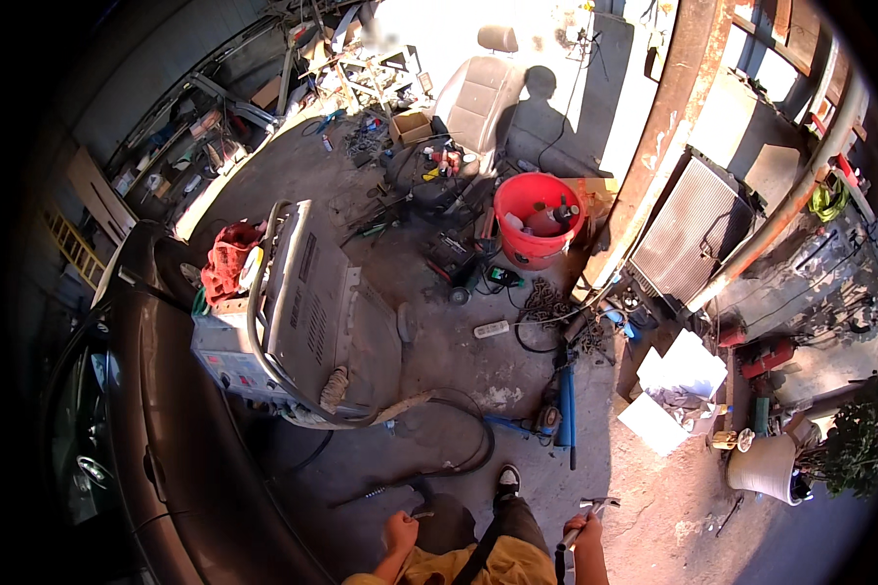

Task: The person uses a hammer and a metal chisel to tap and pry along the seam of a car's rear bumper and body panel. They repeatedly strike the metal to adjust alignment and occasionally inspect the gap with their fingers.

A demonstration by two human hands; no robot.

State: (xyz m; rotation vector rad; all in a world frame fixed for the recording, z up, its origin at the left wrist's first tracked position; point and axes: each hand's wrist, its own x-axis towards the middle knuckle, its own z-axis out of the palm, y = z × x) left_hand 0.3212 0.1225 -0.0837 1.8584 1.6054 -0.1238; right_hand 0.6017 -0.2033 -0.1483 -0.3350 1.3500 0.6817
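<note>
My right grip (583,531) is wrapped around the handle of a claw hammer (600,503), which sits low in the head view, right of centre, its metal head standing out above the fingers. My left grip (401,532) is curled in on itself at the lower edge, left of the legs; I cannot tell whether anything is pinched inside it. For writing, I find dark lettering-like marks along the side of the grey machine (307,292) and small marks on its front panel, all too small for me to read. On my left the brown vehicle (171,429) makes a long curved edge, with the machine standing beside it, so room is tight there. A black hose (491,441) loops over the floor (654,507) ahead of the left grip, coming near the shoe (508,479). Farther ahead a blue bar (567,409) lies roughly lengthwise, with the red bucket (527,255) beyond it. My widest room is the sunlit floor to the right of the hammer, bounded by white sheets (695,366) up ahead and a pale pot (763,468) farther right.
</note>
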